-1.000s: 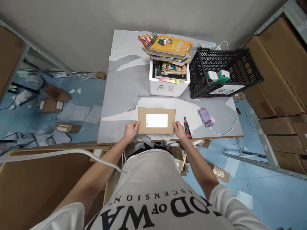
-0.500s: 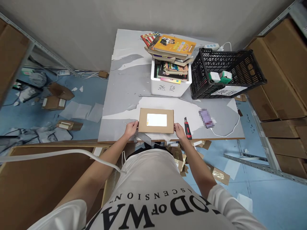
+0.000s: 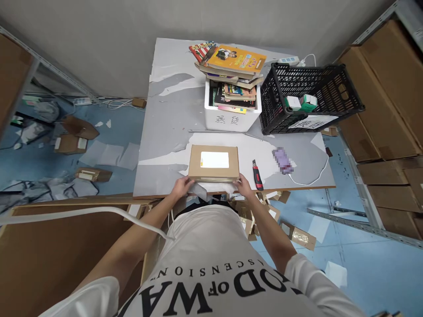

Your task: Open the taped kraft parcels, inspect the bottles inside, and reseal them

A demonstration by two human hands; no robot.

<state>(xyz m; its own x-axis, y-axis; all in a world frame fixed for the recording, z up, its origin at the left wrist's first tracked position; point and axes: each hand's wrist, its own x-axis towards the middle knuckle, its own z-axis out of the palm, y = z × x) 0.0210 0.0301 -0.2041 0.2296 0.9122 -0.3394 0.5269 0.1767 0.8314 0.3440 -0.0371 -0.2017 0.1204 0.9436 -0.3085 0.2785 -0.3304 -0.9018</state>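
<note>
A flat brown cardboard box (image 3: pixel 194 163) with a white label (image 3: pixel 214 160) on top is at the table's front edge, its near side face showing. My left hand (image 3: pixel 182 186) grips its near left corner, fingers closed at the edge. At the near right corner, my right hand (image 3: pixel 243 185) is closed on the box in the same way. A red and black utility knife (image 3: pixel 257 175) lies just right of the box. Farther right is a blurred purple object (image 3: pixel 282 160) with a white cable (image 3: pixel 309 185) running from it.
Behind the box stands a white bin (image 3: pixel 231 121) heaped with books (image 3: pixel 243 59). A black plastic crate (image 3: pixel 276 99) holding small green and white boxes (image 3: pixel 308 102) is to its right. Cardboard scraps (image 3: pixel 299 235) litter the floor. A large open carton (image 3: pixel 66 255) stands at my left.
Both hands have shifted from the box's sides to its near corners. The box's near edge is tipped so its front face now shows. The whole view has shifted slightly.
</note>
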